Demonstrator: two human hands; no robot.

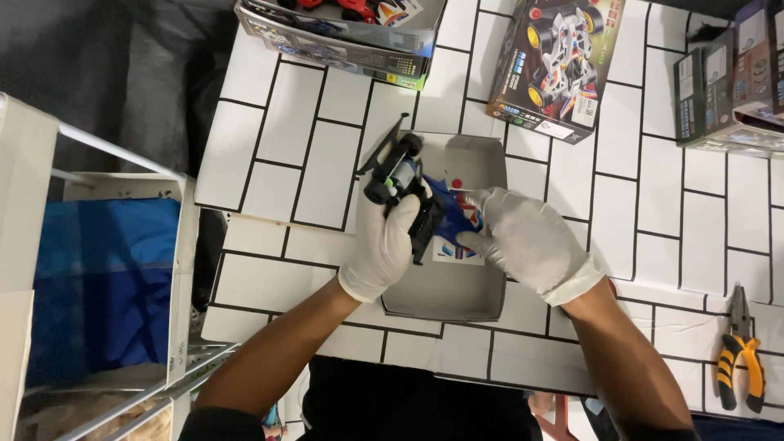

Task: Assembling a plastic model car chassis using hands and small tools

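Note:
Both my hands wear white gloves over a shallow grey box tray (445, 298) on the white tiled table. My left hand (385, 245) is closed around a small black toy car chassis (402, 184) with black wheels, held tilted above the tray's left side. My right hand (523, 237) pinches a blue car body shell (452, 214) between thumb and fingers, right beside the chassis and touching it. A sheet with red and blue markings (455, 253) lies in the tray under the shell, partly hidden.
A toy car kit box (555, 65) lies at the back. Another open box (343, 33) sits at the back left, and stacked boxes (731, 90) at the far right. Yellow-handled pliers (739, 355) lie at the right edge. A wire shelf with a blue bin (98, 278) stands left.

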